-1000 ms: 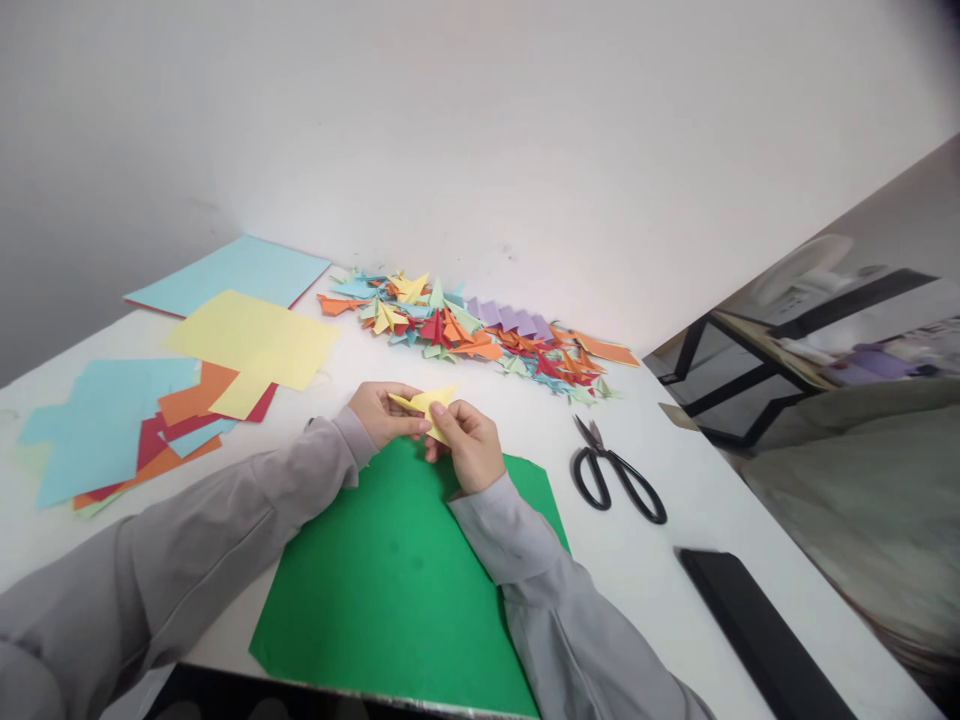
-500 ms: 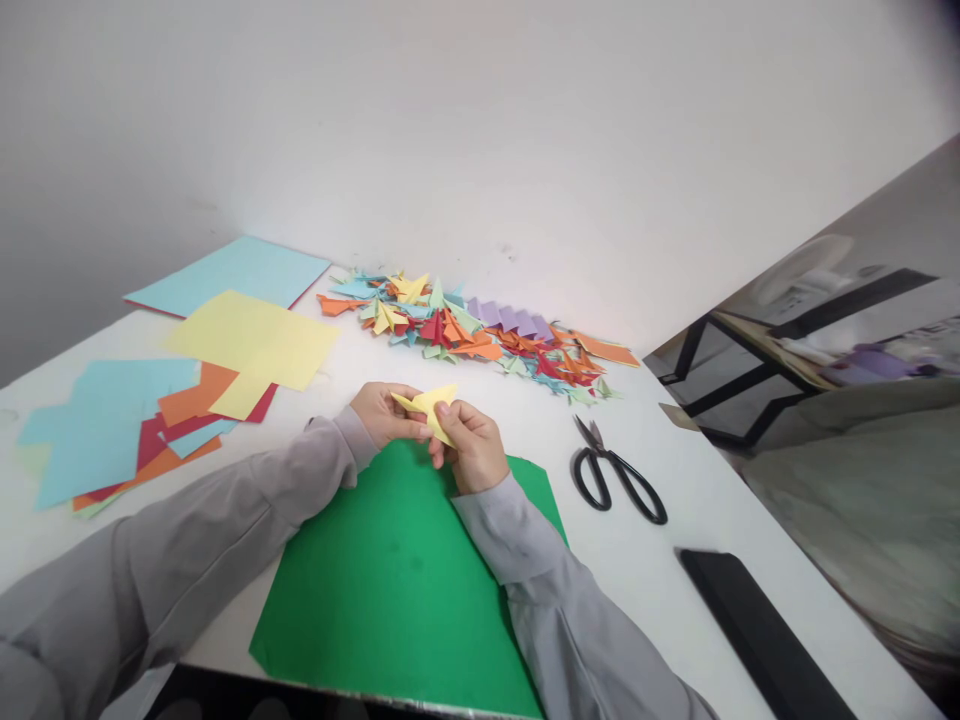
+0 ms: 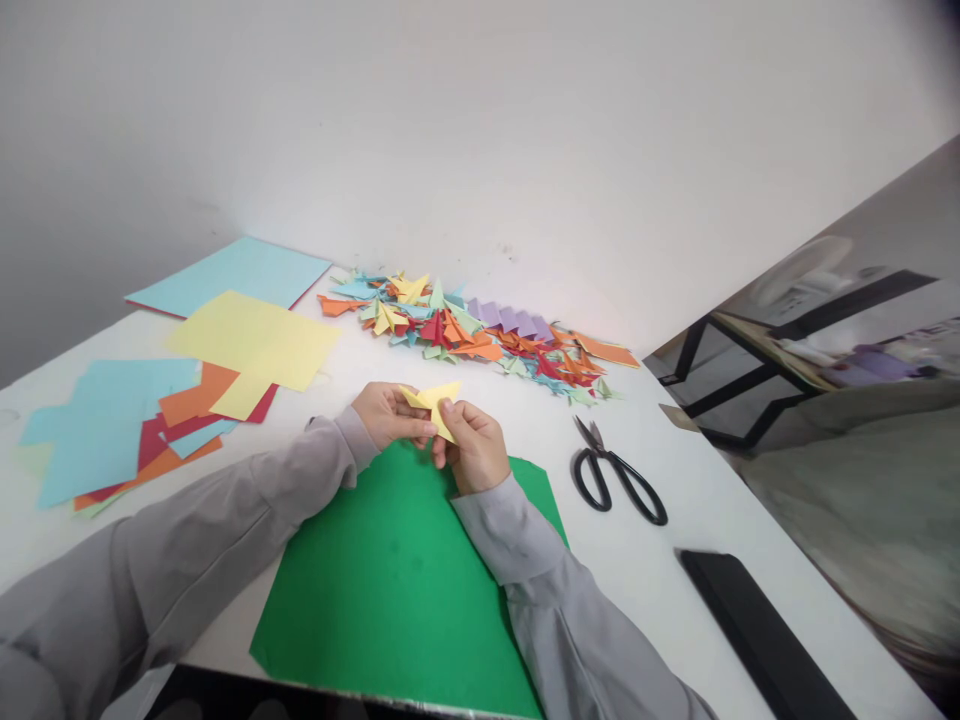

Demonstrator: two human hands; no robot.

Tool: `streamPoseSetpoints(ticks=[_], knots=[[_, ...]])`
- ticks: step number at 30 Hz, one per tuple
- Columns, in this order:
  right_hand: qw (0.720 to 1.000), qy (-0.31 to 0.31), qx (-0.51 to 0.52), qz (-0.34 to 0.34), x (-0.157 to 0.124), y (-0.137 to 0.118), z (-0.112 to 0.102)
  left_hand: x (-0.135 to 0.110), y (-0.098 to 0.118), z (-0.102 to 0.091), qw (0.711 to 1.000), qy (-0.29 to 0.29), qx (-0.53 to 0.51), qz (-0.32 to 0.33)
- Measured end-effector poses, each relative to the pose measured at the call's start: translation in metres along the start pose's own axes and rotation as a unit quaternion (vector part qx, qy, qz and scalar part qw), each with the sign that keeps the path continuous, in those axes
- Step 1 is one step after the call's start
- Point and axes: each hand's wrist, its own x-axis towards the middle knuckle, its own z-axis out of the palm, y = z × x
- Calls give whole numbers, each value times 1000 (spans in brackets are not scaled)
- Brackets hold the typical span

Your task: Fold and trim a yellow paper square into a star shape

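Note:
Between my hands is a small folded yellow paper piece with pointed corners, held above the far edge of a green board. My left hand pinches its left side, and part of the paper is hidden behind the fingers. On the right, my right hand grips it with the thumb pressed on its face. Beyond the hands lies a pile of small folded paper pieces in many colours, several shaped like little planes.
Black-handled scissors lie partly spread on the white table to the right, near a long black object. Loose coloured sheets, a large yellow sheet and a blue sheet are at left. A wall stands behind.
The yellow paper has shifted slightly to the right and its left flap has tilted a little. Both hands keep hold of it in almost the same place.

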Motion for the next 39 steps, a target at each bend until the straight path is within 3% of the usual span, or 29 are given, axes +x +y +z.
streamPoseSetpoints(ticks=[8, 14, 19, 23, 39], knots=[[1000, 1, -12, -1, 1, 1, -2, -1, -3, 1, 999, 23, -31, -2], [999, -13, -18, 38, 2, 1, -2, 0, -3, 0, 998, 59, -19, 0], [996, -6, -93, -3, -1, -2, 1, 1, -1, -2, 998, 59, 12, -10], [993, -13, -121, -14, -3, -4, 2, 2, -3, -4, 998, 49, -31, -27], [998, -57, 5, 29, 0, 4, 0, 5, -2, -7, 988, 9, -141, -62]])
